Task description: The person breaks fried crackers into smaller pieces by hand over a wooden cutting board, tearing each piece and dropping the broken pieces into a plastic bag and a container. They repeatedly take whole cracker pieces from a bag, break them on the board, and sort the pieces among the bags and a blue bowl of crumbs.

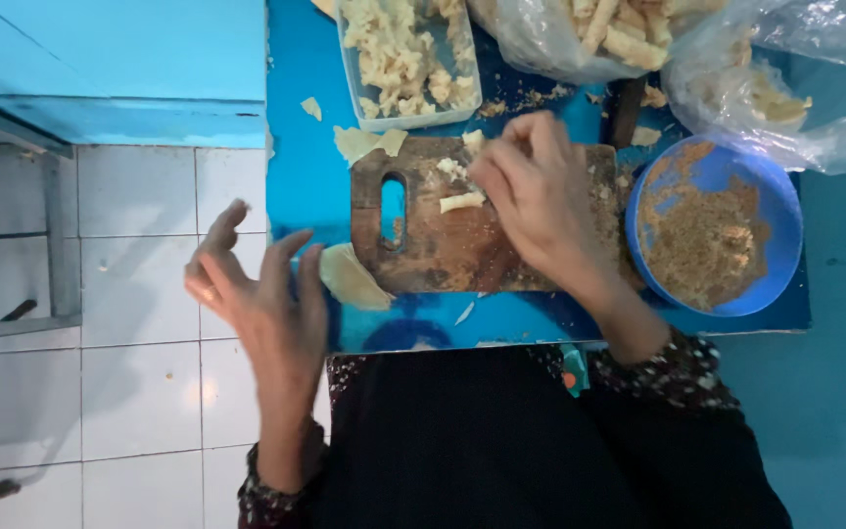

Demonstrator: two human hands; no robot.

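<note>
Pale dough piece (462, 202) lies on wooden cutting board (443, 245), blue counter (305, 186). Right hand (536, 191) curled over board, fingers touching dough bits; grip unclear. Left hand (261, 294) empty, fingers spread, off counter's edge. Blue crumb bowl (712, 225) just right of board.

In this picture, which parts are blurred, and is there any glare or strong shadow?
Head view: the left hand, raised over the white tiled floor, is smeared by motion blur; the right hand on the wooden cutting board is softer too. The plastic bags show pale glare, and the floor has a small bright reflection. Light is even, shadows weak.
</note>
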